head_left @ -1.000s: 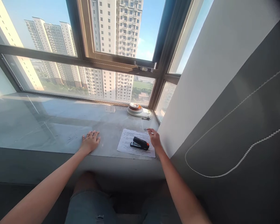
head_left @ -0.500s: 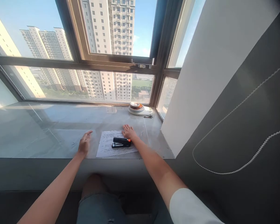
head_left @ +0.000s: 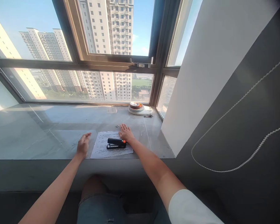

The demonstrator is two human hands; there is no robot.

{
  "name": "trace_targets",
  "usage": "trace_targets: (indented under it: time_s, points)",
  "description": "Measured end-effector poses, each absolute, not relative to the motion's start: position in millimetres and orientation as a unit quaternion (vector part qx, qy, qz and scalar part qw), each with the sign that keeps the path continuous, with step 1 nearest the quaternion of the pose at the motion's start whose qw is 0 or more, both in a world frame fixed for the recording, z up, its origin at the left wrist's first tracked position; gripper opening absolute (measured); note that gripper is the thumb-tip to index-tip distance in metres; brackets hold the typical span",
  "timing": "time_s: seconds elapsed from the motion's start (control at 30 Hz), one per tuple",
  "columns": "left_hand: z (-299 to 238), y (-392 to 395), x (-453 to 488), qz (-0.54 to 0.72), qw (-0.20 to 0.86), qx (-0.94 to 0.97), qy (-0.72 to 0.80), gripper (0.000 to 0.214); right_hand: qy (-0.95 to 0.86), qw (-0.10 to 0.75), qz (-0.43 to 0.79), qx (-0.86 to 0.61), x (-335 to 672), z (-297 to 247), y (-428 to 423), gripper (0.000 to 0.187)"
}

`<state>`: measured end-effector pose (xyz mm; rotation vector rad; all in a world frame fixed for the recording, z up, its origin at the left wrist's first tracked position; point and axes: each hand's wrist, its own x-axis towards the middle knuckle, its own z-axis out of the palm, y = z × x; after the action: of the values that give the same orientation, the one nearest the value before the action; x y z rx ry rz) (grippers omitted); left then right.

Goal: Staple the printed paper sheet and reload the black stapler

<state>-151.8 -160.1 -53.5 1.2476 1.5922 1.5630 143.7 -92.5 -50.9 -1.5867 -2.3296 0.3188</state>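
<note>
A brown-framed window (head_left: 116, 66) is spanning the background, well beyond the stapler (head_left: 116, 143), with towers (head_left: 121, 31) showing through its glass. A grey sill (head_left: 60, 119) is extending beneath the stapler and out to both sides of it. A white wall (head_left: 191, 74) is rising to the stapler's right; a beaded cord (head_left: 220, 171) is hanging in a loop farther right. The paper (head_left: 112, 152), bearing dark lines of writing, is lying directly under the stapler. A stack (head_left: 140, 109) of round items is sitting beyond the stapler and to its right. The left hand (head_left: 83, 146) is holding nothing, its fingers extending close together, to the stapler's left and just beside the paper. The right hand (head_left: 126, 133) is lying palm down, fingers slightly spread, just beyond the stapler's right end and over a paper corner; whether anything is under the palm cannot be told. The stapler itself is resting on the paper, its orange mark facing right and its left end gaping. Small grey pieces (head_left: 117, 126) are lying beyond the stapler, near the right fingertips.
</note>
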Motion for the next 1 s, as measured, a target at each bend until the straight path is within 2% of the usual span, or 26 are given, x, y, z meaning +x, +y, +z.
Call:
trace_targets:
  time_s: [0.2, 0.43, 0.53, 0.63, 0.7, 0.73, 0.87, 0.93, 1.0]
  points:
    - [-55, -159, -145, 0.52, 0.252, 0.543, 0.61, 0.033, -0.779, 0.119, 0.101, -0.607, 212, -59, -101, 0.068]
    - [-43, -162, -123, 0.395, 0.127, 0.64, 0.647, 0.03, -0.77, 0.08, 0.095, -0.625, 284, -56, -107, 0.064]
    - [-29, -171, -87, 0.407, 0.095, 0.651, 0.634, 0.03, -0.78, 0.084, 0.096, -0.612, 286, -52, -107, 0.062]
    - [-22, -181, -32, 0.446, 0.144, 0.655, 0.593, 0.037, -0.78, 0.087, 0.098, -0.611, 282, -46, -108, 0.061]
    - [-24, -184, 2, 0.462, 0.223, 0.654, 0.557, 0.038, -0.769, 0.126, 0.094, -0.619, 284, -39, -113, 0.059]
    - [-28, -185, 16, 0.464, 0.257, 0.644, 0.551, 0.036, -0.753, 0.172, 0.095, -0.628, 287, -36, -118, 0.057]
    - [-46, -183, 42, 0.462, 0.3, 0.609, 0.571, 0.028, -0.637, 0.409, 0.182, -0.628, 297, -32, -150, 0.051]
    - [-52, -182, 43, 0.463, 0.301, 0.603, 0.576, 0.025, -0.613, 0.449, 0.253, -0.598, 295, -37, -168, 0.049]
    - [-53, -181, 41, 0.461, 0.301, 0.61, 0.57, 0.025, -0.615, 0.448, 0.276, -0.588, 289, -42, -183, 0.043]
